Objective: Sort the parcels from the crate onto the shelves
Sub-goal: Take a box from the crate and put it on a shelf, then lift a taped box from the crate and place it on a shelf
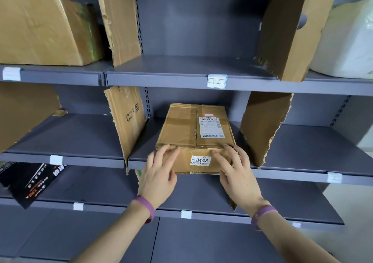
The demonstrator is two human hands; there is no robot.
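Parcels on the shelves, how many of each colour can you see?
Brown: 2, the big brown cardboard box top left and the flat brown cardboard box with the 0448 sticker under the left hand and right hand.
White: 1, the white plastic-wrapped bundle top right.
Black: 1, the black printed box lower left.
Total: 4

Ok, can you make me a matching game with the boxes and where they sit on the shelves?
Things:
1. brown cardboard box with the 0448 sticker
2. large taped brown cardboard box
3. white plastic-wrapped bundle
4. black printed box

Places:
A. top shelf, right
B. lower shelf, left
C. middle shelf, between cardboard dividers
D. top shelf, left

Pairs: 1-C, 2-D, 3-A, 4-B
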